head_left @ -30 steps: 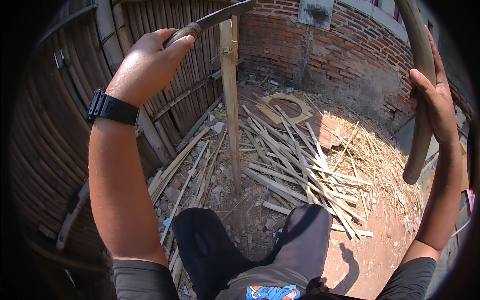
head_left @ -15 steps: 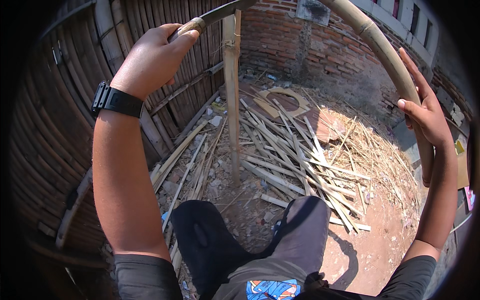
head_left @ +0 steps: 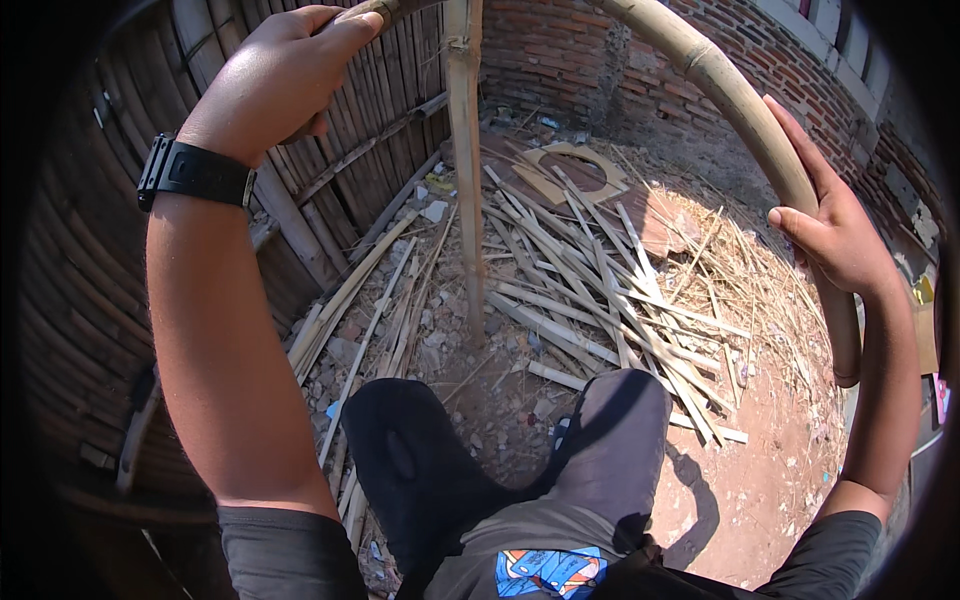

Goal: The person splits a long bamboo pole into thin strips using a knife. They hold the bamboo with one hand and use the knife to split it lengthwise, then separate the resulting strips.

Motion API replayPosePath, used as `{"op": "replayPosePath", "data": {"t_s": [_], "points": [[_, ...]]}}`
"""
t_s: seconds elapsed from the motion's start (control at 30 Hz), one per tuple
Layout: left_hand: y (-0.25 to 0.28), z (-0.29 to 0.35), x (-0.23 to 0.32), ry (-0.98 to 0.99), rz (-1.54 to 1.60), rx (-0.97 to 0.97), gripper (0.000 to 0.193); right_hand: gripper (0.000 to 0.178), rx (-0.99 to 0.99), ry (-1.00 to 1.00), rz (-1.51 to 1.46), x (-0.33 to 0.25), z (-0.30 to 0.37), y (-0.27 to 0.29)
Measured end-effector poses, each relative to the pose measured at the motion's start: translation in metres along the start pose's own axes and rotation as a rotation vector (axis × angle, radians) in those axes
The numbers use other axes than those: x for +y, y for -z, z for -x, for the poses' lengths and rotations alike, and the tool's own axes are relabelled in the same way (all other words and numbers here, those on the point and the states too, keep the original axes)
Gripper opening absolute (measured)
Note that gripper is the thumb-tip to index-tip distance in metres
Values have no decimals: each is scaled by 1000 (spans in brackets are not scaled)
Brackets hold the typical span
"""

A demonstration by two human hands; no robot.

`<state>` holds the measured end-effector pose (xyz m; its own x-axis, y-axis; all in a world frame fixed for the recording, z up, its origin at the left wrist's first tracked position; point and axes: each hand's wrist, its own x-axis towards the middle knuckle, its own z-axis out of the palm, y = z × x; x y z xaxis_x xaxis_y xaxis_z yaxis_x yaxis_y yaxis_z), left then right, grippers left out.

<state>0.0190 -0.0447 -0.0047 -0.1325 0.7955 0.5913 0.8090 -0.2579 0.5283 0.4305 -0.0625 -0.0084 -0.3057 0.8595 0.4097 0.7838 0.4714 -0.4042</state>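
Note:
At the upper left, my left hand (head_left: pixel 270 80) is closed around the wooden handle (head_left: pixel 385 12) of a large knife. Its blade is almost wholly beyond the top edge. My right hand (head_left: pixel 835 235) supports a thick bamboo pole (head_left: pixel 735 90), thumb on the near side and fingers stretched along the far side. The pole curves from the top of the view down to its lower end beside my right forearm. Between my hands stands an upright bamboo post (head_left: pixel 465 180), its foot in the rubble and its top cut off by the frame.
Split bamboo strips (head_left: pixel 610 300) lie in a loose pile beyond my knees, with a cut-out board (head_left: pixel 580 165) behind. More strips (head_left: pixel 360 290) lie left of the post. A bamboo wall (head_left: pixel 120 280) closes the left side; a brick wall (head_left: pixel 560 70) runs across the back.
My left hand with the knife has moved up and left, taking most of the blade out of view. My right hand and the bamboo pole sit slightly farther left.

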Motion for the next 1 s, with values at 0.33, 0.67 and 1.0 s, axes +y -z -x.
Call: {"op": "replayPosePath", "data": {"t_s": [0.33,0.67,1.0], "points": [[6,-1,-3,32,19,-62,55,82,308,83,-12,-4,-1,37],[9,1,-3,-30,40,-33,48,86,120,112,101,13,2,9],[13,-21,7,-28,-325,-58,42,88,83,199,82,26,-3,10]]}}
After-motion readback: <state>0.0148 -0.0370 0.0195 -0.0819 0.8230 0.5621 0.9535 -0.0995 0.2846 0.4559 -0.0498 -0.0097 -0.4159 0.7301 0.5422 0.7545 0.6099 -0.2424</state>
